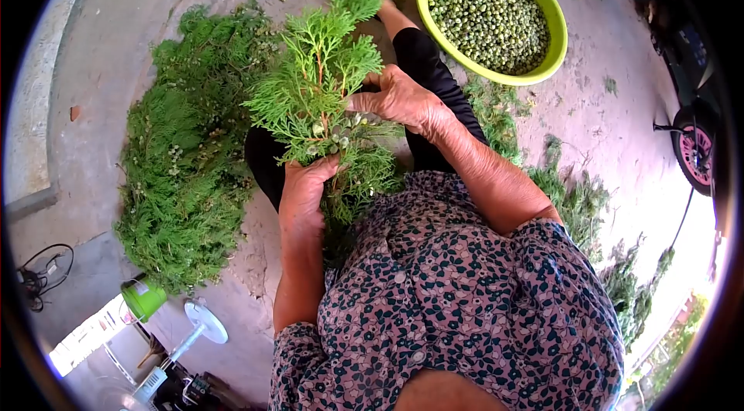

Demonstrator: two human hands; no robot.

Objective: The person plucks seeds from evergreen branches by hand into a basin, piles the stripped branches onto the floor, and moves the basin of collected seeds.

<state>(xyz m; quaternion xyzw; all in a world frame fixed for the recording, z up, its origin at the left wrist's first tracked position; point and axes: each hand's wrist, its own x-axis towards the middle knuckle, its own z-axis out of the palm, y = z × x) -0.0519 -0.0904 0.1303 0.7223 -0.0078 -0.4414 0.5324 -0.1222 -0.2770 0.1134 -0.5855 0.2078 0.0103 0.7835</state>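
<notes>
A leafy green branch [318, 85] with small pale green cones [319, 130] is held up over my lap. My left hand [308, 182] grips its lower part, thumb and fingers closed round the stem below the cones. My right hand [403, 101] is at the right side of the branch, thumb and finger pinched at the foliage; what lies between the fingertips is too small to make out. A yellow-green basin [559, 43] full of small round green cones [488, 20] stands on the floor beyond my right hand.
A large heap of green branches [190, 155] lies on the floor at the left. Loose sprigs [577, 198] are scattered at the right. Also around are a green bucket [144, 299], a white fan [205, 322], a cable [54, 268] and pink-rimmed wheels [694, 149].
</notes>
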